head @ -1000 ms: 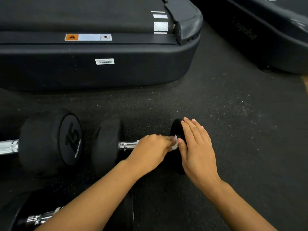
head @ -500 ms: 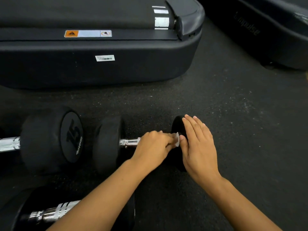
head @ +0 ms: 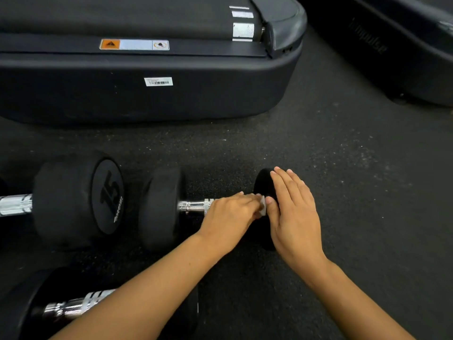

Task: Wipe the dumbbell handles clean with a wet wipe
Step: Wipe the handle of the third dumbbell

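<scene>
left hand (head: 229,214): grips wipe (head: 262,207) round handle (head: 196,206) | right hand (head: 293,214): flat, fingers straight, on dumbbell (head: 160,207) end

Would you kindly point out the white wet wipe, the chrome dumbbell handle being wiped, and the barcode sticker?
white wet wipe (head: 263,208), head view, visible edge between the hands
chrome dumbbell handle (head: 195,206), head view, bare left section
barcode sticker (head: 158,81), head view, centre

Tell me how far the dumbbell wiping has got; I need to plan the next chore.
Done: nothing shows as finished; cleanliness can't be judged. In hand: the left hand grips the white wipe on the middle dumbbell's handle, while the right hand rests flat on its end weight. Left: possibly the 15 dumbbell's handle and the near dumbbell's handle.
</scene>
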`<state>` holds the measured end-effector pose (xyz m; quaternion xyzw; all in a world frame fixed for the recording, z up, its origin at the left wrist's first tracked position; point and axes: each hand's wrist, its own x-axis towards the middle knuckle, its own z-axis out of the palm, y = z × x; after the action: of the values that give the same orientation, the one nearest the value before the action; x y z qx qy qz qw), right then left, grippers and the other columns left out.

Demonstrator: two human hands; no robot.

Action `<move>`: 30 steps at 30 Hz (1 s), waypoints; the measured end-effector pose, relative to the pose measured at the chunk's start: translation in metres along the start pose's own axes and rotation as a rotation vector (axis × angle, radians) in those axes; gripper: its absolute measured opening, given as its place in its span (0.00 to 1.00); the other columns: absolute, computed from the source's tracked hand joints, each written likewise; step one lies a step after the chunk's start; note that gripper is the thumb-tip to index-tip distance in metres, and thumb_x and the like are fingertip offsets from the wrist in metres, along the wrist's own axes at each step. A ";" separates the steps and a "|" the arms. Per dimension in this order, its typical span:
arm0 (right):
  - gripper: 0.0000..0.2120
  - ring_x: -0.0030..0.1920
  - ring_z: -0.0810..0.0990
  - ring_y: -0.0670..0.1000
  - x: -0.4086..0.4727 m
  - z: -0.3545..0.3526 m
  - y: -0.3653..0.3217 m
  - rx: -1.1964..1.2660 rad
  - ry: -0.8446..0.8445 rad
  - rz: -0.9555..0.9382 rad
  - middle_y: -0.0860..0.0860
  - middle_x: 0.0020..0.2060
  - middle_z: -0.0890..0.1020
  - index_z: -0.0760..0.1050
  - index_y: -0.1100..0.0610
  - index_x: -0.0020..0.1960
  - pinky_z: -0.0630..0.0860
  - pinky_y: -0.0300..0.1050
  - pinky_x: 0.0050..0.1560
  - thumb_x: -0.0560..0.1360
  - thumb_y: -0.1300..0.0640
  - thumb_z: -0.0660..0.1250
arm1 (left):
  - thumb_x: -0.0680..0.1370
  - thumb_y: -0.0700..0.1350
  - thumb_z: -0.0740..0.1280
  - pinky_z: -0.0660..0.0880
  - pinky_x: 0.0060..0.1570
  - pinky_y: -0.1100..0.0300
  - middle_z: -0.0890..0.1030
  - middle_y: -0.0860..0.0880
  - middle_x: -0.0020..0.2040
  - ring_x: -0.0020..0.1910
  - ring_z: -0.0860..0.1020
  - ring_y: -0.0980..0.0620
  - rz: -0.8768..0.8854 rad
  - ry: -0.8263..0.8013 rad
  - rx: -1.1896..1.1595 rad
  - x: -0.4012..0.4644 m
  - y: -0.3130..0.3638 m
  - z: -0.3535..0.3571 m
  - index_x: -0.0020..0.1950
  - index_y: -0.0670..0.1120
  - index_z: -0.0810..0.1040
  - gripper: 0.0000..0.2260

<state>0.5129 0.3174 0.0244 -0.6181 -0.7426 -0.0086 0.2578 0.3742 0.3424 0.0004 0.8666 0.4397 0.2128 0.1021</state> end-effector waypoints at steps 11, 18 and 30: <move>0.22 0.70 0.62 0.53 -0.001 0.000 -0.001 -0.006 0.008 -0.014 0.56 0.67 0.71 0.67 0.62 0.68 0.57 0.50 0.69 0.77 0.54 0.52 | 0.82 0.49 0.52 0.67 0.64 0.51 0.76 0.51 0.63 0.64 0.73 0.49 -0.172 -0.248 -0.041 -0.002 -0.012 -0.020 0.69 0.53 0.68 0.16; 0.22 0.69 0.64 0.54 -0.001 0.000 -0.001 -0.018 0.017 -0.004 0.56 0.66 0.72 0.68 0.63 0.68 0.58 0.50 0.69 0.78 0.53 0.53 | 0.80 0.46 0.59 0.68 0.64 0.49 0.73 0.50 0.68 0.66 0.71 0.48 0.038 -0.293 0.050 0.008 -0.015 -0.013 0.70 0.51 0.67 0.18; 0.23 0.69 0.63 0.53 -0.001 0.001 0.001 -0.013 0.006 -0.010 0.56 0.67 0.71 0.68 0.63 0.68 0.56 0.49 0.69 0.77 0.53 0.52 | 0.66 0.45 0.76 0.79 0.46 0.55 0.85 0.47 0.43 0.43 0.83 0.50 -0.032 0.072 0.102 -0.002 0.002 0.003 0.47 0.44 0.83 0.11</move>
<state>0.5137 0.3174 0.0229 -0.6159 -0.7449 -0.0168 0.2560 0.3759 0.3391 -0.0019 0.8553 0.4672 0.2194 0.0452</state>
